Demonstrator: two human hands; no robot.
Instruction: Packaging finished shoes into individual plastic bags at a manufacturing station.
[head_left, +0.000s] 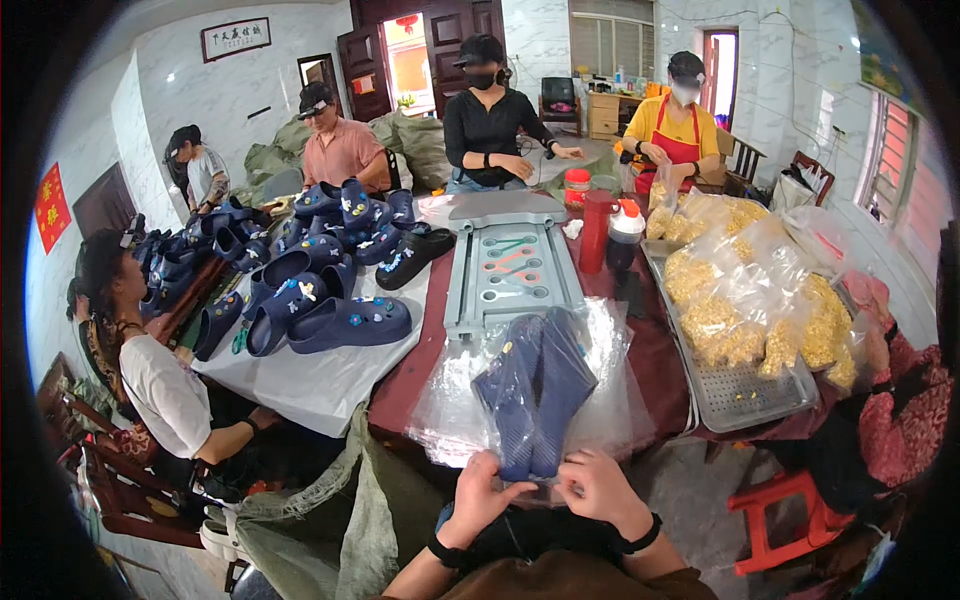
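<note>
A pair of navy clogs (535, 395) lies side by side inside a clear plastic bag (490, 345) at the table's near edge, heels toward me. My left hand (483, 500) pinches the near edge of the bag beside the heels, its thumb pointing inward. Opposite it, my right hand (605, 490) has its fingers curled and pinched on the other side of the same edge. More flat, shiny clear bags (630, 400) are spread under the clogs. Just beyond lies a grey plastic board (520, 260) with slots and keyhole shapes.
Decorated navy clogs (350, 322) are heaped at left on a white sheet. At right, a metal tray (750, 400) carries bags of yellow pieces (710, 310). A red bottle (595, 230) and a dark bottle (625, 235) stand between. Several people work around; a green sack (375, 520) hangs near my left.
</note>
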